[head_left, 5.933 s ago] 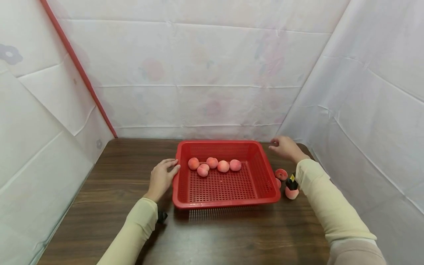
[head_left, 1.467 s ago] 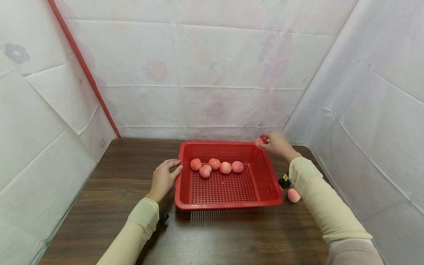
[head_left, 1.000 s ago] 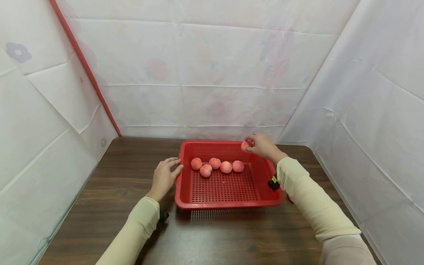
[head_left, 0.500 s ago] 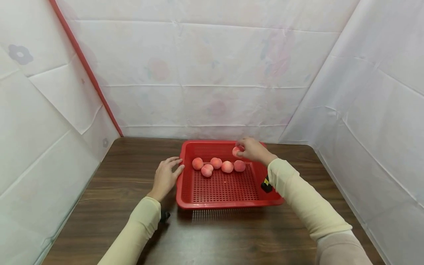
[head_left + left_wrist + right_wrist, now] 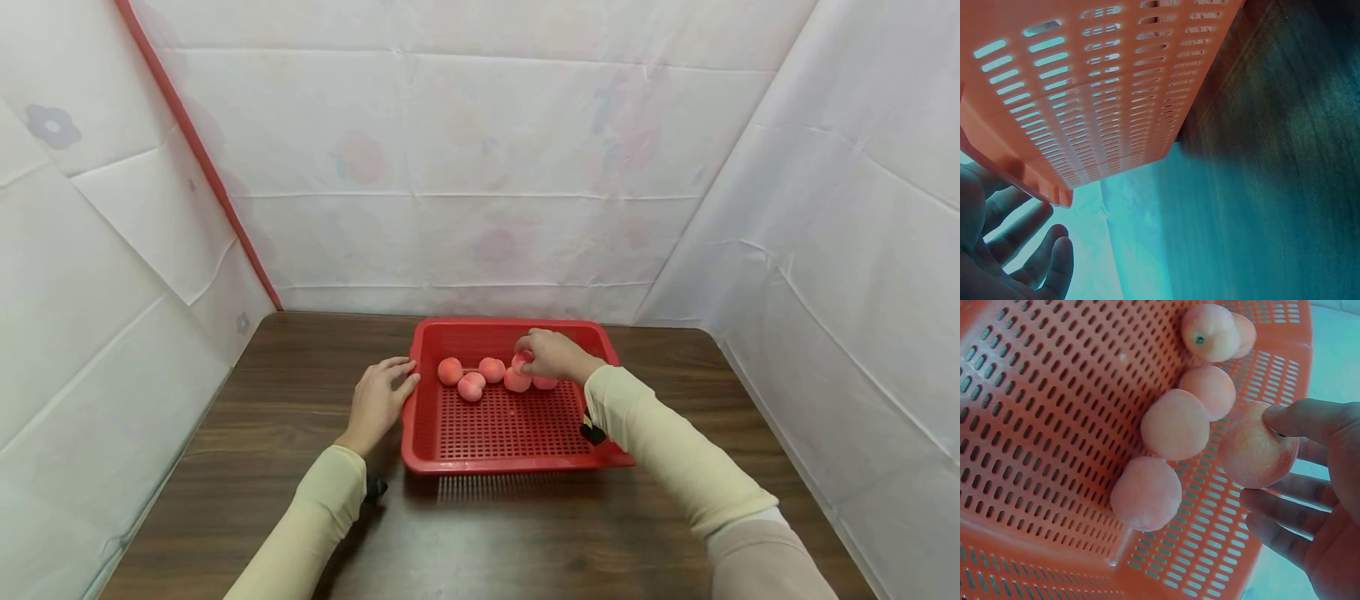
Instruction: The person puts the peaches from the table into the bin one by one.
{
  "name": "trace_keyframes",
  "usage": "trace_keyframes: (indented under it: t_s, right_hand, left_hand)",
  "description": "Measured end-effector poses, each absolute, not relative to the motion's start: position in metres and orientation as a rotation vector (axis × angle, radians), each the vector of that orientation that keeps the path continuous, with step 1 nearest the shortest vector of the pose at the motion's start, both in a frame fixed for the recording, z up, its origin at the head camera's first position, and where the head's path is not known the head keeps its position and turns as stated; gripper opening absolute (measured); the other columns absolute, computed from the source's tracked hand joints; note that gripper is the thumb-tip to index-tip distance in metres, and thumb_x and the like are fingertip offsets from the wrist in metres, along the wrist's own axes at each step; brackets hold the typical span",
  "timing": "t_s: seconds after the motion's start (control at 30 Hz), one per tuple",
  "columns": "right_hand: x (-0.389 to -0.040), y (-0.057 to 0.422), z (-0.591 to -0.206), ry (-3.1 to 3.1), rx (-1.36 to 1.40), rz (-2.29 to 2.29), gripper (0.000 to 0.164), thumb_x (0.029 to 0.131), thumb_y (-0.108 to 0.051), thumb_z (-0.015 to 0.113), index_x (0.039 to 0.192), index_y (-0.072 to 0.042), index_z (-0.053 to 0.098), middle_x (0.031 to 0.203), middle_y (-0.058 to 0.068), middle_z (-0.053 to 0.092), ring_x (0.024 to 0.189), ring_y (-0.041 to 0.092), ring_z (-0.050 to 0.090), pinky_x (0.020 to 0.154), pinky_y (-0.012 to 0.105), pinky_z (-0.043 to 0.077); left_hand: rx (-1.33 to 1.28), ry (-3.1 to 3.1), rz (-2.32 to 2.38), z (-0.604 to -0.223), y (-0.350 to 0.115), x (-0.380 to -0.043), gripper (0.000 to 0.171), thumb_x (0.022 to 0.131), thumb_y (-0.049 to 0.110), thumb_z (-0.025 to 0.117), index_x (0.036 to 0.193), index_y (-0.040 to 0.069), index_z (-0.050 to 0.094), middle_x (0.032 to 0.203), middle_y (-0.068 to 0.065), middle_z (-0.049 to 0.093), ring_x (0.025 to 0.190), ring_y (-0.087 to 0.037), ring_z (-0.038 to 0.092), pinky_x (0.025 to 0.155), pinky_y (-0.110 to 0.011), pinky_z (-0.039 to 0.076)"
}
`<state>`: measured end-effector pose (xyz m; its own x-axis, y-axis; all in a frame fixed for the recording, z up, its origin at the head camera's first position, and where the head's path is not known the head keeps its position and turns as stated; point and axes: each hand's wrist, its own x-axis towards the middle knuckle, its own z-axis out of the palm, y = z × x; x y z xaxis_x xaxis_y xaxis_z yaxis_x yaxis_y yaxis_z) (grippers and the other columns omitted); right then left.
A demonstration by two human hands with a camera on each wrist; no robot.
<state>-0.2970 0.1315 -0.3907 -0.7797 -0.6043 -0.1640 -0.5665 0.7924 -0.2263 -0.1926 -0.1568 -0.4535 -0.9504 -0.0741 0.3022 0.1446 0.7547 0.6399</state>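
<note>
My right hand [image 5: 555, 354] pinches a peach [image 5: 1254, 450] between thumb and fingers, inside the red plastic basket [image 5: 495, 465] and above its floor. In the right wrist view the held peach hangs beside several other peaches [image 5: 1175, 425]. These lie loosely grouped toward the basket's far side, one of them a reddish peach [image 5: 450, 372] at the left. My left hand [image 5: 377, 404] touches the basket's left rim, its fingers loosely extended. In the left wrist view, its fingers [image 5: 1019, 231] spread below the basket's slotted wall [image 5: 1104, 94], with one fingertip partly behind the rim.
The basket stands on a dark wooden table [image 5: 300, 367]. White printed sheets [image 5: 487, 150] hang behind and at both sides. A small black device [image 5: 592, 430] sits at my right wrist. My right sleeve [image 5: 675, 450] covers part of the table right of the basket.
My right hand has picked up a peach from the right of the basket. It has carried it left over the rim and lowered it among the others. My left hand stays at the rim.
</note>
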Motion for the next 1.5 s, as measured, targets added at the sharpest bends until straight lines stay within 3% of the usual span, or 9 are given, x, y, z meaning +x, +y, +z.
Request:
trace_keyframes:
  t_s: [0.1,0.37,0.47,0.6,0.77,1.0,1.5]
  right_hand:
    - [-0.295,0.128,-0.395,2.734,-0.933,-0.207,0.037,0.091,-0.021,0.067,0.125,-0.007,0.065,0.128,0.012,0.061,0.12,0.03,0.057,0.102,0.047,0.046]
    - [-0.292,0.12,-0.404,2.66,-0.988,-0.178,0.038,0.088,-0.021,0.068,0.124,-0.008,0.066,0.129,0.011,0.062,0.126,0.029,0.054,0.106,0.044,0.044]
    - [-0.29,0.118,-0.407,2.63,-0.999,-0.18,0.038,0.088,-0.021,0.068,0.124,-0.01,0.066,0.128,0.009,0.062,0.121,0.026,0.057,0.101,0.042,0.047]
    - [-0.287,0.113,-0.41,2.605,-1.044,-0.181,0.037,0.086,-0.021,0.069,0.122,-0.012,0.068,0.119,0.005,0.064,0.1,0.021,0.059,0.088,0.038,0.05]
    - [-0.286,0.109,-0.414,2.587,-1.057,-0.185,0.034,0.085,-0.022,0.07,0.118,-0.013,0.069,0.112,0.004,0.063,0.095,0.018,0.057,0.086,0.036,0.049]
    - [-0.287,0.107,-0.425,2.545,-1.064,-0.141,0.012,0.085,-0.022,0.071,0.095,-0.018,0.068,0.083,0.0,0.055,0.078,0.015,0.048,0.071,0.03,0.042]
    - [-0.282,0.108,-0.433,2.566,-1.012,-0.095,0.019,0.086,-0.022,0.074,0.103,-0.018,0.068,0.092,-0.002,0.06,0.084,0.015,0.052,0.08,0.03,0.047]
  left_hand:
    - [-0.057,-2.649,-0.991,-0.454,-0.157,-0.192,0.036,0.092,0.025,0.067,0.122,0.005,0.068,0.128,-0.012,0.065,0.118,-0.034,0.055,0.101,-0.054,0.044]
    - [-0.065,-2.638,-1.003,-0.453,-0.155,-0.191,0.036,0.092,0.026,0.067,0.122,0.006,0.069,0.127,-0.011,0.065,0.117,-0.033,0.056,0.101,-0.052,0.045]
    - [-0.062,-2.645,-1.009,-0.452,-0.154,-0.19,0.036,0.092,0.026,0.067,0.122,0.005,0.069,0.127,-0.012,0.065,0.118,-0.033,0.056,0.101,-0.053,0.045]
    - [-0.063,-2.647,-1.013,-0.452,-0.154,-0.188,0.037,0.092,0.026,0.067,0.122,0.005,0.068,0.127,-0.012,0.065,0.118,-0.034,0.056,0.101,-0.053,0.045]
    - [-0.059,-2.643,-1.025,-0.453,-0.154,-0.188,0.036,0.091,0.025,0.068,0.122,0.006,0.069,0.127,-0.012,0.065,0.117,-0.033,0.056,0.101,-0.053,0.045]
    - [-0.065,-2.643,-1.017,-0.453,-0.153,-0.187,0.037,0.091,0.026,0.068,0.123,0.006,0.068,0.128,-0.012,0.065,0.117,-0.033,0.056,0.099,-0.053,0.046]
    - [-0.064,-2.643,-1.044,-0.454,-0.15,-0.186,0.036,0.091,0.026,0.068,0.123,0.007,0.069,0.128,-0.01,0.065,0.118,-0.032,0.056,0.101,-0.053,0.046]
